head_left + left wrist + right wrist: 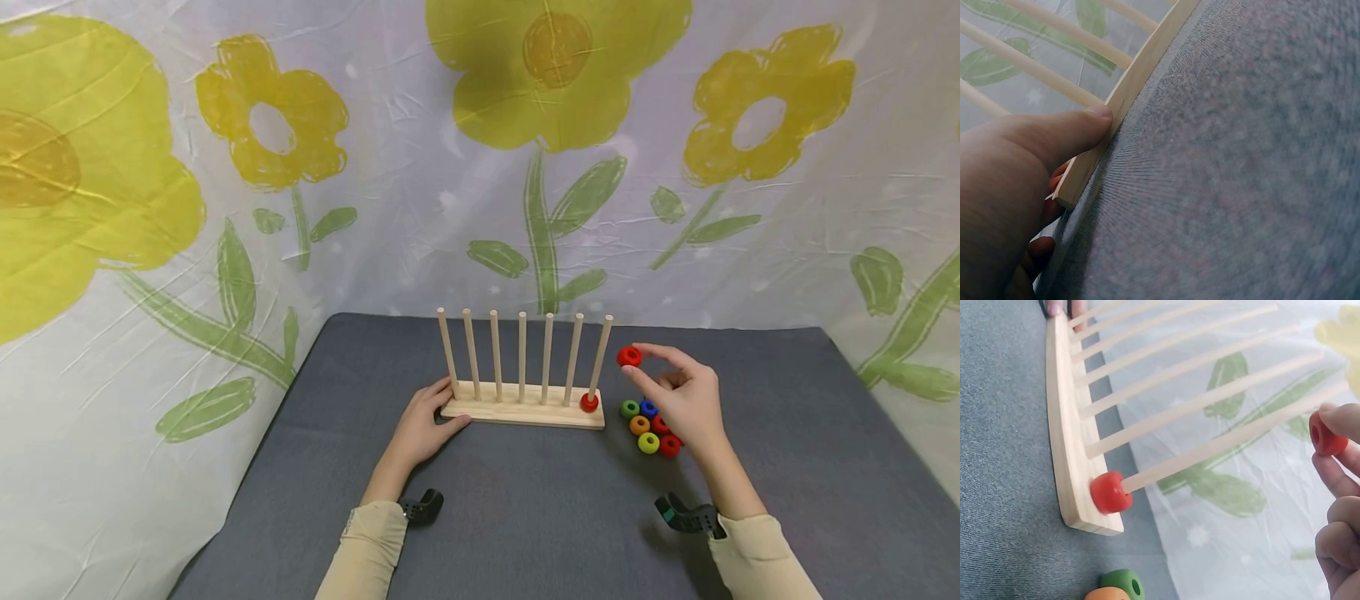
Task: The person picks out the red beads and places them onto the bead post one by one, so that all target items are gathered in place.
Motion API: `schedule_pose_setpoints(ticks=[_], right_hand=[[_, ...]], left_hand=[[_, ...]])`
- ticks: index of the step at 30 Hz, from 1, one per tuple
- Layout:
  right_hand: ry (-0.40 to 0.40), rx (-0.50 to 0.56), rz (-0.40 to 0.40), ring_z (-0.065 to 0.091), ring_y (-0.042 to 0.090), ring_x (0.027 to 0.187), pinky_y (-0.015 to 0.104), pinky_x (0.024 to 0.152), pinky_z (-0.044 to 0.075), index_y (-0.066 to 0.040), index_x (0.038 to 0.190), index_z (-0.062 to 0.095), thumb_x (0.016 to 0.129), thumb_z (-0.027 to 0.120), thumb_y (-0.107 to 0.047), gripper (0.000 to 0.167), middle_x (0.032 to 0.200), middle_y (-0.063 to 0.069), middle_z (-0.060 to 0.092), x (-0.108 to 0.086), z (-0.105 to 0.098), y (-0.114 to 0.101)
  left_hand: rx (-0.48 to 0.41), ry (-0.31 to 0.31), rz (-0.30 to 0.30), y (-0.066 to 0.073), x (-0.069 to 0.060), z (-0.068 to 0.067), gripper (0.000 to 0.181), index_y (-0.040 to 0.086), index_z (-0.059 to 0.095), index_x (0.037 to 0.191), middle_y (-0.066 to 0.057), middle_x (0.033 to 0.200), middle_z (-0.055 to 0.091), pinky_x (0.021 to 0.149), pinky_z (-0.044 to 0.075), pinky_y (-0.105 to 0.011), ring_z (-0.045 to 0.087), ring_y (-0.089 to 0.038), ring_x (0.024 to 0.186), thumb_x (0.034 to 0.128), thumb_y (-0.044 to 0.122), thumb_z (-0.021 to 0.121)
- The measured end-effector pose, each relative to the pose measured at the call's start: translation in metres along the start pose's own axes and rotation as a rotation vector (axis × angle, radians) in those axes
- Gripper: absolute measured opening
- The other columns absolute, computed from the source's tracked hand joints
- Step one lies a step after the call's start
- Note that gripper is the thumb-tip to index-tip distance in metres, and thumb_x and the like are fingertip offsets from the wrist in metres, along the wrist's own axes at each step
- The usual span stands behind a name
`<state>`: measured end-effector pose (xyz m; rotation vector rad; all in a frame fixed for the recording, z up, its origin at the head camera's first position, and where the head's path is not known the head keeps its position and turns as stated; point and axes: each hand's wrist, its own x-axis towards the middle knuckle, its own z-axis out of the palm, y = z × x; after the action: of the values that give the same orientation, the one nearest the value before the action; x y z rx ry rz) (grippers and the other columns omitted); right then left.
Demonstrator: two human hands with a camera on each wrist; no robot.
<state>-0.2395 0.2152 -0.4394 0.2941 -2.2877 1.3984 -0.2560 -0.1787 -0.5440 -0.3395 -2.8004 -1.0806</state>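
- Left of the rack, its end is gripped by the left hand [422,425]: the thumb is pressed on the near edge of the wooden base [517,412], and the other fingers are placed behind that end. A dark band [425,507] is worn on the wrist below.
- To the right of this grip, seven wooden pegs [522,354] are carried in a row by the base, which is set on the grey tabletop [525,508].
- At the end farthest from the left hand, a threaded red bead [589,405] is seated at the foot of the last peg.
- Just right of that peg's upper part, a second red bead [623,358] is pinched between thumb and forefinger of the right hand [692,402], raised and apart from the peg.
- Below this pinch, loose beads are clustered on the tabletop: a green bead [625,410], a blue bead [654,411], an orange bead [633,426], a yellow bead [642,445] and red ones.
- Beyond both hands, a flower-printed cloth [390,233] is hung.
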Motion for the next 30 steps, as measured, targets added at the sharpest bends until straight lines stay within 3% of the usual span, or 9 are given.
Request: schedule_pose_setpoints(ticks=[10,18,24,30], right_hand=[[-0.006,0.023,-0.01,0.019,-0.007,0.042,0.031,0.038,0.021,0.003,0.124,0.075,0.093,0.081,-0.001,0.032,0.051,0.001,0.029,-0.002,-0.002,-0.035],[0.001,0.015,0.01,0.022,0.0,0.04,0.032,0.037,0.022,-0.005,0.126,0.076,0.093,0.083,-0.005,0.034,0.053,0.0,0.03,0.005,-0.001,-0.01],[0.009,0.031,0.007,0.025,0.011,0.039,0.031,0.036,0.025,-0.012,0.125,0.078,0.093,0.085,-0.013,0.033,0.052,-0.002,0.032,0.007,-0.003,-0.01],[0.006,0.037,-0.004,0.025,0.013,0.039,0.03,0.036,0.025,-0.011,0.124,0.078,0.093,0.084,-0.012,0.031,0.051,-0.003,0.033,0.008,-0.003,-0.012]], left_hand=[[0.001,0.001,-0.008,0.001,-0.001,0.0,0.071,0.001,0.055,0.154,-0.014,0.164,0.047,0.119,0.038,-0.062,0.042,-0.04,0.15,0.0968,0.034,0.08],[-0.004,-0.002,-0.006,0.0,-0.001,0.0,0.071,0.0,0.054,0.154,-0.014,0.164,0.046,0.119,0.038,-0.064,0.041,-0.04,0.151,0.097,0.034,0.08],[0.0,0.001,-0.005,0.0,0.0,0.0,0.07,0.001,0.056,0.153,-0.014,0.164,0.047,0.119,0.038,-0.064,0.042,-0.04,0.15,0.0966,0.034,0.08],[-0.005,-0.004,-0.003,0.0,0.0,0.0,0.07,0.0,0.055,0.153,-0.015,0.164,0.046,0.119,0.038,-0.063,0.042,-0.041,0.15,0.0969,0.034,0.08]])
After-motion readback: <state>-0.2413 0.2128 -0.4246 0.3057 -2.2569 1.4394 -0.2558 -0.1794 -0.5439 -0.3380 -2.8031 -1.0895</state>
